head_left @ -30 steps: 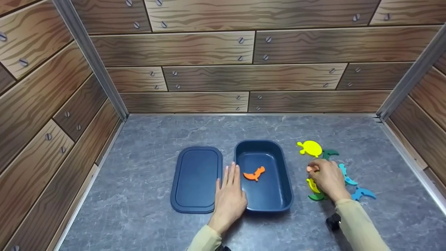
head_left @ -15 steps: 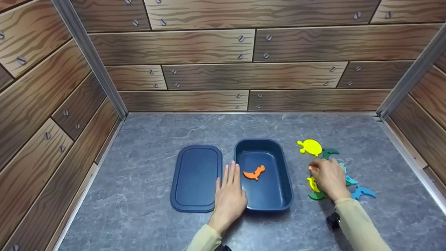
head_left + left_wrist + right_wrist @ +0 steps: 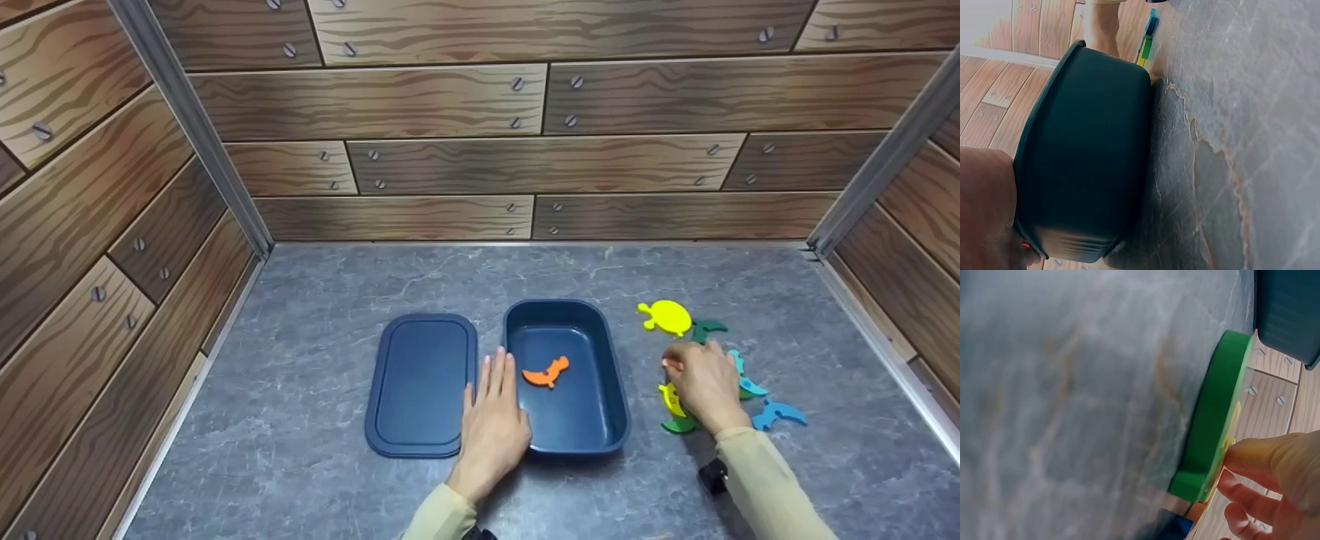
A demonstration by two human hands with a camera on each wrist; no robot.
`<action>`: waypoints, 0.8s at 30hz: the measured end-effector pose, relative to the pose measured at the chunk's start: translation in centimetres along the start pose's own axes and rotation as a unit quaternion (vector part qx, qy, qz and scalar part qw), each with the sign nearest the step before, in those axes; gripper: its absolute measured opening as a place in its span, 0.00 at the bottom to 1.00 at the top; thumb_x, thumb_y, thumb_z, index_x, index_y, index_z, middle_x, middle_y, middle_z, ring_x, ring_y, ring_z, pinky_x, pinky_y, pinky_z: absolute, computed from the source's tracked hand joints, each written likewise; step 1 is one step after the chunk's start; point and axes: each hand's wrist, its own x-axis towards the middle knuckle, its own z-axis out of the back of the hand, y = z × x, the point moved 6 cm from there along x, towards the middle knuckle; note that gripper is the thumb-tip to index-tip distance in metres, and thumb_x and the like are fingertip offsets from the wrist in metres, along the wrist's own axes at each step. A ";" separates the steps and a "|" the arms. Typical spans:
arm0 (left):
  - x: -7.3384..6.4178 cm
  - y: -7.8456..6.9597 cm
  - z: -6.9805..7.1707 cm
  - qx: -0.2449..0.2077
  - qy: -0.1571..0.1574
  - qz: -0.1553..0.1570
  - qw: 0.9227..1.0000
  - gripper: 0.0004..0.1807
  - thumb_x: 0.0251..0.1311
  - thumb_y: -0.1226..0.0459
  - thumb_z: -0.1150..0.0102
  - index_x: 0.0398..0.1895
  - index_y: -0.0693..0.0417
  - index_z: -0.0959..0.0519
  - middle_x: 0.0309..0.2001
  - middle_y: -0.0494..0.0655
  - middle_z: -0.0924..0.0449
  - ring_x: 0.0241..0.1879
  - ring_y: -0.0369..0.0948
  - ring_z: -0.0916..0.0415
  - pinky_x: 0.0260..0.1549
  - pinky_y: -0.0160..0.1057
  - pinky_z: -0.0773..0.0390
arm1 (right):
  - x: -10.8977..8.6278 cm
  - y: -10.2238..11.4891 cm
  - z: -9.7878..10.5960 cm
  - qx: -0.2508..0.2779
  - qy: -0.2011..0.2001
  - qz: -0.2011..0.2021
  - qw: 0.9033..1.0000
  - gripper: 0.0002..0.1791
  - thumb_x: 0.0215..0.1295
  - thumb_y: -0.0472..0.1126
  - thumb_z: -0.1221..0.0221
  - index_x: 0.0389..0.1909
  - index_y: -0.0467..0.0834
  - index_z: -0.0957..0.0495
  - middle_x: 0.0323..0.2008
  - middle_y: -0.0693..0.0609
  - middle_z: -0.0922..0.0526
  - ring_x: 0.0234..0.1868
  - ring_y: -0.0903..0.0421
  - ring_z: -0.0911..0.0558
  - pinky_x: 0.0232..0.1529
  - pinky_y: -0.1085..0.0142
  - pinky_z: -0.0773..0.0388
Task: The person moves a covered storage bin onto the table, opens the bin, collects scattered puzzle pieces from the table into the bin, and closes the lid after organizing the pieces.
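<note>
Resting at the box: left hand (image 3: 491, 424) lies along the left rim of the dark blue box (image 3: 614, 375), fingers straight and side by side, holding nothing; its thumb reaches over the edge of the lid, contact there too hard to call.
Working the pile: right hand (image 3: 705, 382) is down among the flat animal pieces, fingers bent and thumb brought in, a narrow gap at best; from the right wrist they meet a yellow edge above the green piece (image 3: 1213, 410), but whether they have a grip I cannot tell.
Inside the box: one orange piece (image 3: 546, 373), lying flat on the floor, left of middle, with a curved tail.
Beside the box: the lid (image 3: 421, 386), same dark blue, flat on the grey tabletop (image 3: 315, 315), just to the left.
Around the right hand: bright yellow turtle (image 3: 666, 318) beyond the knuckles, dark green piece (image 3: 709, 328) next to it; yellow curved piece (image 3: 672, 401) nearer the wrist, close against the green one; light blue piece (image 3: 752, 387) and blue piece (image 3: 780, 413) out to the right.
At the cuffs: pale sleeves (image 3: 772, 487) on both arms, a black device (image 3: 714, 476) at the right wrist.
Backdrop: wood-plank walls (image 3: 450, 105) with printed screws.
</note>
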 end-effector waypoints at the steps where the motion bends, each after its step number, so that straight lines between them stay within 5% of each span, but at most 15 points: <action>1: 0.0 0.0 0.0 0.001 -0.001 0.000 1.000 0.41 0.67 0.59 0.46 0.79 0.54 0.51 0.79 0.47 0.59 0.77 0.48 0.62 0.69 0.59 0.51 | 0.0 0.1 0.0 0.000 -0.001 0.000 1.000 0.04 0.63 0.36 0.35 0.32 0.40 0.14 0.30 0.44 0.15 0.33 0.43 0.27 0.30 0.52 0.39; 7: 0.1 0.0 0.0 0.005 -0.001 -0.002 1.000 0.41 0.67 0.59 0.47 0.79 0.55 0.52 0.79 0.48 0.59 0.76 0.49 0.61 0.69 0.60 0.50 | 0.0 0.2 0.0 -0.003 -0.007 -0.006 1.000 0.04 0.63 0.36 0.35 0.30 0.39 0.15 0.29 0.44 0.16 0.32 0.44 0.28 0.29 0.54 0.39; 16: 0.1 0.0 0.0 0.005 -0.004 0.000 1.000 0.40 0.67 0.60 0.47 0.79 0.54 0.51 0.79 0.48 0.58 0.76 0.48 0.61 0.69 0.60 0.50 | -0.1 0.2 0.7 0.009 -0.078 -0.019 0.997 0.07 0.64 0.38 0.35 0.36 0.36 0.15 0.32 0.40 0.16 0.32 0.44 0.28 0.30 0.53 0.41; 24: -0.1 0.0 0.0 -0.002 0.000 -0.001 1.000 0.40 0.67 0.60 0.48 0.79 0.53 0.52 0.79 0.44 0.60 0.77 0.46 0.64 0.69 0.59 0.51 | -0.2 0.2 1.0 0.031 -0.085 -0.041 0.995 0.10 0.66 0.39 0.37 0.39 0.36 0.15 0.32 0.42 0.15 0.33 0.45 0.29 0.31 0.54 0.42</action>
